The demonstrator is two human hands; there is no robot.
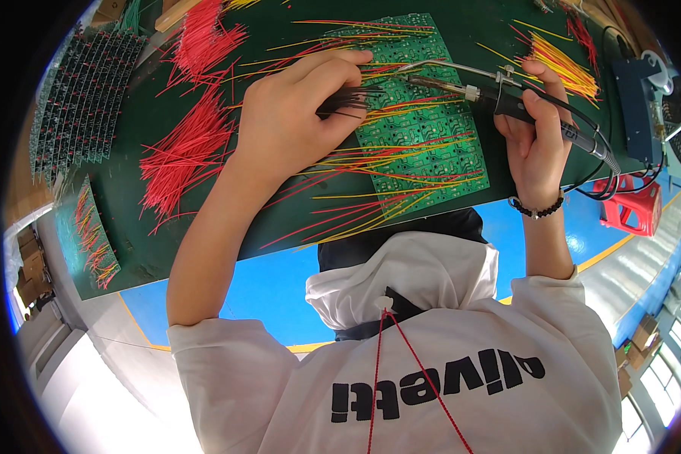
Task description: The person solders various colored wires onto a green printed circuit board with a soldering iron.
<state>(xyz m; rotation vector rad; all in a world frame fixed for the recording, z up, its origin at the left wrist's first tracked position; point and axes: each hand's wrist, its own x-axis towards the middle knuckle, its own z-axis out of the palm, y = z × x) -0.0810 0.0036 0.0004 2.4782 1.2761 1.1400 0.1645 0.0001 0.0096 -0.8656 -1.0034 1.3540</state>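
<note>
My left hand (299, 113) is closed around a small bundle of short black wires (348, 102), whose ends stick out over the board. Its index fingertip presses near a wire at the left edge of a green circuit board (420, 157). Rows of red and yellow wires (340, 160) hang off that board's left side. In my right hand (533, 140) is a soldering iron (511, 107), its tip pointing left above the upper part of the board. A thin curved metal solder-feed tube (461, 68) runs along the iron, ending close to its tip.
Loose red wires (185, 155) lie left of my left arm. Yellow and red wires (560, 64) are piled at the far right. Wired boards (87, 98) stand at the left. A blue soldering unit (637, 106) with cables sits right, above a red stool (634, 208).
</note>
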